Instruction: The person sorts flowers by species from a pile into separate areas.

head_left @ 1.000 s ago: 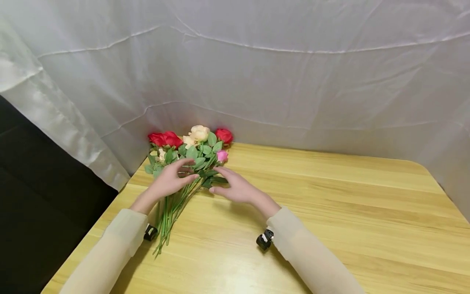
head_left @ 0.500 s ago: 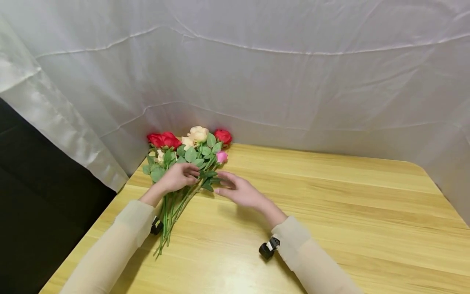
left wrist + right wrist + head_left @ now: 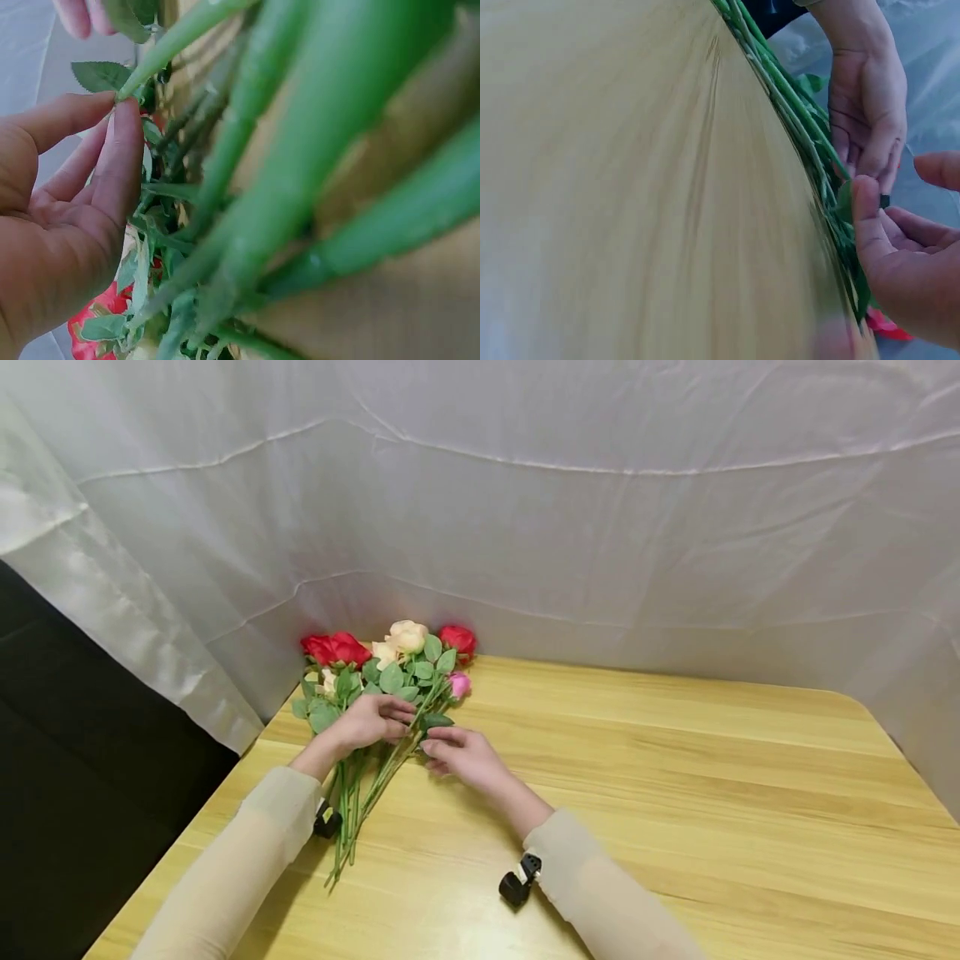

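Note:
A bundle of roses [image 3: 408, 635] lies at the table's back left, with red, cream and pink blooms, green leaves and long stems. My left hand [image 3: 373, 720] is over the upper stems. In the left wrist view its thumb and fingertips pinch one green stem [image 3: 176, 49]. Close by on the right is my right hand [image 3: 468, 760], fingers loosely bent beside a dark green leaf [image 3: 435, 721]. One fingertip of it lies against a leaf [image 3: 845, 201] in the right wrist view; no firm grip shows there. The pink rose [image 3: 459, 684] is just above the hands.
The wooden table [image 3: 675, 793] extends to the right. A pale grey curtain [image 3: 562, 543] hangs along its back edge, close behind the blooms. Black cloth [image 3: 97, 760] covers the left side. A small black camera [image 3: 516, 887] hangs at the right wrist.
My right hand has moved left and slightly down, closer to the left hand, its fingers drawing in. The left hand has come to a pinch. The pink rose and stem ends have shifted slightly right.

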Demonstrator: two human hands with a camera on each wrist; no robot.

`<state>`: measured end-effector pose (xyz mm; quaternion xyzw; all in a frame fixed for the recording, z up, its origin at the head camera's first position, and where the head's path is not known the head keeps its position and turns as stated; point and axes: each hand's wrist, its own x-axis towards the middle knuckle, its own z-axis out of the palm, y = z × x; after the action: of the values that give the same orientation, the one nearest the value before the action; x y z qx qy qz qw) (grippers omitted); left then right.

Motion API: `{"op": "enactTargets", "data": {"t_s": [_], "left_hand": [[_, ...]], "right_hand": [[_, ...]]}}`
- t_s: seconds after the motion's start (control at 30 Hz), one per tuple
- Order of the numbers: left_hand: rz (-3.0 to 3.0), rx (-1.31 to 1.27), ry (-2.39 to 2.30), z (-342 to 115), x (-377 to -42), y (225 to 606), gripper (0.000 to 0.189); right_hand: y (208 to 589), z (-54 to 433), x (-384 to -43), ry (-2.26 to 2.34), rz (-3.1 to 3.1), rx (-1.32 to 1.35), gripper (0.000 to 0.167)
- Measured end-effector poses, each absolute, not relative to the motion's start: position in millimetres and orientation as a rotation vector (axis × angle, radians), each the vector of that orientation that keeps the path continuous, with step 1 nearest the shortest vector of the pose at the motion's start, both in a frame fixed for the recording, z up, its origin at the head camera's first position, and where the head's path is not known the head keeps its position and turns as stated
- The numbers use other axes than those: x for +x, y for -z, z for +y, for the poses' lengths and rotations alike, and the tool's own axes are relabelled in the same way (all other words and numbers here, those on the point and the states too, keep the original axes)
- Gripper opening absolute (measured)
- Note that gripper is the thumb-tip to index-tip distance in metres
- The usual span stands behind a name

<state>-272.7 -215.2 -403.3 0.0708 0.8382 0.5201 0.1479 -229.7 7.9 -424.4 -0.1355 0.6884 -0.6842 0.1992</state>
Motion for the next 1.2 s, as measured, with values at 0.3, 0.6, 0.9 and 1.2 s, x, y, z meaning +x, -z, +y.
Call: {"op": "enactTargets", "data": {"t_s": [0.3,0.6,0.9,1.2], "left_hand": [[2.294,0.143,-1.639,-207.0,-268.4,396.9,0.048],[2.23,0.136,-1.775,-197.7,-262.4,395.4,0.049],[2.171,0.114,-1.874,-183.9,-259.9,390.5,0.05],[2.135,0.042,-1.922,-181.7,-260.6,392.7,0.05]], "right_hand": [[431.0,-9.4,-227.8,2.003,1.766,-0.303,0.035],[432.2,-13.2,-223.9,2.09,1.681,-0.203,0.027],[431.9,-12.5,-220.5,2.126,1.646,-0.207,0.03],[433.6,-8.4,-219.5,2.113,1.654,-0.186,0.031]]}}
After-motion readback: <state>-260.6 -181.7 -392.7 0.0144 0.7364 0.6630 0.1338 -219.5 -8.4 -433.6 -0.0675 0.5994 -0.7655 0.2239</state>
